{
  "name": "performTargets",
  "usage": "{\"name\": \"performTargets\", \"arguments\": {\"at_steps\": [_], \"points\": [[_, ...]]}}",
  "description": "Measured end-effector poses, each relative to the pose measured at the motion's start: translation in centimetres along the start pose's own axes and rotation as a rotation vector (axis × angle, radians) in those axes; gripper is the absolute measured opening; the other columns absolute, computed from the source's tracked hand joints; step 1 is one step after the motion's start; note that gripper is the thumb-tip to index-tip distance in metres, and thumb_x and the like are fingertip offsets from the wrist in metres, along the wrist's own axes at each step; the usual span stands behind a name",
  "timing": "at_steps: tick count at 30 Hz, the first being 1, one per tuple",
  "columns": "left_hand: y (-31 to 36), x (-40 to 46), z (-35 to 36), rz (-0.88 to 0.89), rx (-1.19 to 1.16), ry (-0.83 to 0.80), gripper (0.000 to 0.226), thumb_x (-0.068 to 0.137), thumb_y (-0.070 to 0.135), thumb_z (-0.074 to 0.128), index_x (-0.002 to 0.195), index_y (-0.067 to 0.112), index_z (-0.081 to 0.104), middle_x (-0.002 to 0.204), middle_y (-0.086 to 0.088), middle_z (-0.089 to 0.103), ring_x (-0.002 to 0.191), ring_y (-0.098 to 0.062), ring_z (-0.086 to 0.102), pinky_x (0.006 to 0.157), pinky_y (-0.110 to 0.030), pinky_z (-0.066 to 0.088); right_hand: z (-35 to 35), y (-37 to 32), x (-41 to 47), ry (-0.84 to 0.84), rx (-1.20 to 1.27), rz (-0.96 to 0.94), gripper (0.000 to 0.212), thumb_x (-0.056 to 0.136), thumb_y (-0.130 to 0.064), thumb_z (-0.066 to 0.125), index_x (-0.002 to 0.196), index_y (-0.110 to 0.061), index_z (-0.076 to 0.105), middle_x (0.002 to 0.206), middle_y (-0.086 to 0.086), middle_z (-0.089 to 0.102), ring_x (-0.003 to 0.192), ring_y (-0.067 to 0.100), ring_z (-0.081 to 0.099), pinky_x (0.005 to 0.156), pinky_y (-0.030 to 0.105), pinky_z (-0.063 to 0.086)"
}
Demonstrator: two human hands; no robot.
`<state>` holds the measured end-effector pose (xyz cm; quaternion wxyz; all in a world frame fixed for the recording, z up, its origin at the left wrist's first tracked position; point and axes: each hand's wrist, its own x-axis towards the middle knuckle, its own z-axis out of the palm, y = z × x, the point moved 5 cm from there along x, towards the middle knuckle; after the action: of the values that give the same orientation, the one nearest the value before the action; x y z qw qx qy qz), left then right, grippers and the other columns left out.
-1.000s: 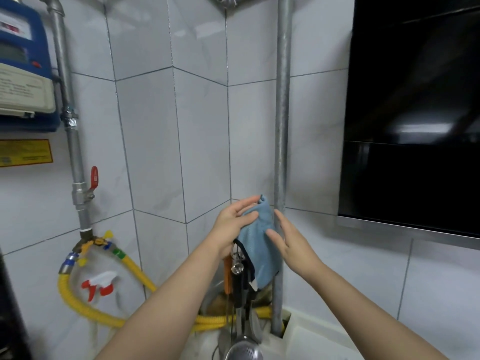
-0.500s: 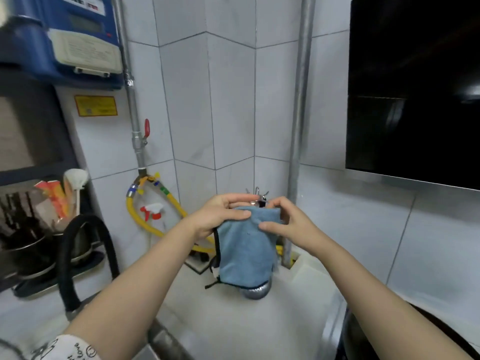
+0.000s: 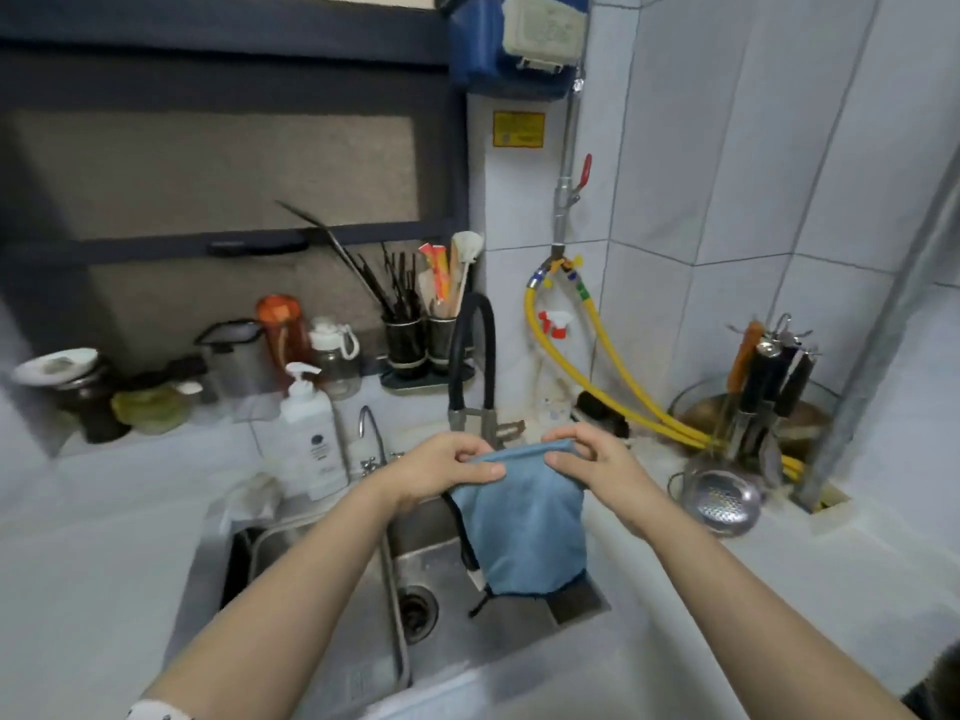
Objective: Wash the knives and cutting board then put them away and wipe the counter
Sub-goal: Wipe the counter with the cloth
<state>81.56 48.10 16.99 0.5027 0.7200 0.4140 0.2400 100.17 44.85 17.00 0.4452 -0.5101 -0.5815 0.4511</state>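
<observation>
A blue cloth (image 3: 522, 527) with a dark edge hangs over the steel sink (image 3: 457, 631). My left hand (image 3: 441, 472) pinches its top left corner and my right hand (image 3: 584, 462) pinches its top right corner, so it is stretched between them. Several dark-handled knives and utensils hang on a rack (image 3: 766, 387) in the right corner of the white counter (image 3: 727, 589). No cutting board shows.
A black hose faucet (image 3: 470, 366) rises behind the sink. A white pump bottle (image 3: 309, 439), jars and utensil holders (image 3: 421, 345) stand at the back left. A yellow gas hose (image 3: 597, 376) and a metal strainer (image 3: 719, 498) lie at the right.
Both hands took the cloth from near the utensil rack and carried it left and down over the sink. The view swung from the tiled corner down to the sink.
</observation>
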Motion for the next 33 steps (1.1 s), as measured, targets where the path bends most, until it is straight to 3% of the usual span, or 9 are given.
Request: {"name": "performTargets", "arguments": {"at_steps": [4,8,10,12,16,20,23,27,33], "points": [[-4.3,-8.1,-3.6,-0.046,-0.104,0.170,0.008,0.085,0.027,0.068,0.084,0.020,0.065,0.078,0.004,0.063,0.075,-0.010,0.059,0.067,-0.021,0.046,9.2,1.6,-0.7,-0.049,0.148,0.069,0.026,0.086,-0.012,0.065,0.111,-0.011,0.058,0.099,0.013,0.068,0.081,0.013,0.065,0.066,0.018,0.052],[-8.3,-17.5,-6.9,-0.096,-0.155,0.337,0.002,0.090,0.018,0.063,0.092,0.017,0.064,0.085,0.004,0.066,0.081,-0.008,0.062,0.072,-0.020,0.049,19.4,2.2,-2.9,-0.216,0.183,0.128,0.026,0.085,-0.018,0.067,0.109,-0.008,0.063,0.095,0.003,0.071,0.078,0.005,0.066,0.065,0.012,0.051],[-10.4,-23.1,-8.7,-0.128,-0.162,0.427,0.003,0.091,0.015,0.061,0.093,0.016,0.063,0.088,0.001,0.065,0.083,-0.009,0.061,0.076,-0.020,0.050,25.0,2.2,-4.7,-0.338,0.227,0.160,0.047,0.076,-0.023,0.076,0.117,-0.012,0.057,0.103,0.006,0.070,0.087,0.010,0.068,0.074,0.019,0.053],[-12.5,-29.1,-10.6,-0.165,-0.190,0.541,0.004,0.092,0.011,0.059,0.092,0.015,0.061,0.085,0.000,0.063,0.077,-0.006,0.060,0.070,-0.015,0.049,30.8,2.2,-6.7,-0.450,0.184,0.176,0.067,0.063,-0.025,0.081,0.123,-0.020,0.050,0.109,0.007,0.066,0.096,0.016,0.066,0.082,0.027,0.051],[-16.4,-40.2,-13.5,-0.217,-0.273,0.713,0.006,0.092,0.007,0.058,0.094,0.011,0.061,0.078,0.000,0.063,0.063,0.003,0.061,0.062,-0.011,0.048,42.2,2.8,-11.3,-0.670,0.046,0.189,0.042,0.077,0.002,0.071,0.110,-0.015,0.051,0.105,0.010,0.064,0.090,0.014,0.064,0.082,0.025,0.052],[-19.7,-49.2,-15.3,-0.268,-0.341,0.846,0.008,0.092,0.010,0.058,0.099,0.008,0.062,0.079,0.000,0.066,0.065,0.000,0.064,0.063,-0.015,0.051,50.5,3.4,-14.7,-0.728,-0.061,0.183,0.024,0.082,-0.002,0.066,0.099,-0.014,0.053,0.079,0.005,0.059,0.073,0.011,0.056,0.068,0.017,0.045],[-22.1,-54.8,-16.5,-0.323,-0.369,0.948,0.007,0.091,0.011,0.060,0.096,0.011,0.065,0.080,0.000,0.069,0.068,-0.005,0.065,0.064,-0.019,0.052,55.3,3.2,-16.3,-0.726,-0.078,0.162,0.016,0.084,-0.006,0.066,0.093,-0.014,0.055,0.068,-0.001,0.050,0.066,0.008,0.052,0.066,0.022,0.039],[-25.2,-60.1,-18.3,-0.379,-0.421,1.066,0.006,0.090,0.012,0.063,0.093,0.012,0.068,0.086,-0.004,0.070,0.080,-0.017,0.065,0.076,-0.031,0.053,61.1,1.5,-17.0,-0.752,-0.100,0.082,0.014,0.086,-0.004,0.061,0.092,-0.015,0.056,0.073,0.000,0.056,0.063,0.007,0.054,0.059,0.018,0.042],[-31.0,-64.8,-20.9,-0.537,-0.493,1.278,0.013,0.088,0.015,0.065,0.093,0.007,0.072,0.095,-0.013,0.072,0.085,-0.023,0.067,0.083,-0.038,0.054,69.5,0.9,-15.0,-0.781,-0.179,-0.007,0.013,0.082,-0.014,0.068,0.089,-0.024,0.066,0.090,0.000,0.066,0.075,0.010,0.059,0.069,0.016,0.045]]}}
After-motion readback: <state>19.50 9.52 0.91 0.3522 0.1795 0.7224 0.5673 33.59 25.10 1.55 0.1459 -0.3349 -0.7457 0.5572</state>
